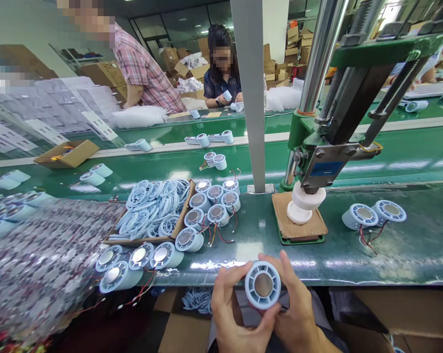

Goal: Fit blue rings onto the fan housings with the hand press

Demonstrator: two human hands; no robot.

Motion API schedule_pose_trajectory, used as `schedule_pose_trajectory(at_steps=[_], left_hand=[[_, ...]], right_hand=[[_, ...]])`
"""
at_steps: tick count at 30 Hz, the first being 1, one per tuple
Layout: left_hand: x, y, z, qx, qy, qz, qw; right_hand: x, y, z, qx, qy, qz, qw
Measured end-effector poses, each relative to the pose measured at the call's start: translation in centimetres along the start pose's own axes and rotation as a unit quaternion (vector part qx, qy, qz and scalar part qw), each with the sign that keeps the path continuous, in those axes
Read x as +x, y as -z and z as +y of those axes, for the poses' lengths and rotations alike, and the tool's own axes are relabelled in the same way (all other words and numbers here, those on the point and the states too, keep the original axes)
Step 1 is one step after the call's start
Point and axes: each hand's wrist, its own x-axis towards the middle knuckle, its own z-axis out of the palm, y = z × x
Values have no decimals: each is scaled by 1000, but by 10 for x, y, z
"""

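Between both hands, just in front of the bench edge, is a light-blue round motor housing (263, 285) with a spoked rim and a metal disc in its centre, facing up toward me. My left hand (231, 314) grips it from the left, thumb at the lower edge. From the right, my right hand (297, 311) grips it too, with fingers along its upper side. Left of my hands, several similar housings (194, 219) with red and black wires stand beside a cardboard box of light-blue rings (151, 211). Two more housings (361, 215) sit on the right.
A green hand press (324, 166) stands ahead, its white pressing head above a white ring on a cardboard-covered base (309, 234). A grey post (252, 98) rises beside it. Bagged parts (48, 255) pile at left. Two people are across the green conveyor (162, 166).
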Motion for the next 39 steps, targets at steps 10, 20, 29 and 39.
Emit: schedule_pose_trajectory(at_steps=[10, 20, 29, 39], left_hand=[[8, 3, -43, -69, 176, -89, 978], [35, -1, -34, -65, 239, -35, 968], [29, 8, -31, -107, 252, -90, 958], [11, 14, -37, 9, 176, -196, 965]], right_hand=[[-14, -21, 34, -84, -8, -82, 993], [-13, -19, 30, -99, -15, -105, 989], [-13, -19, 30, -95, -14, -93, 991], [-10, -18, 32, -103, 3, -80, 992]])
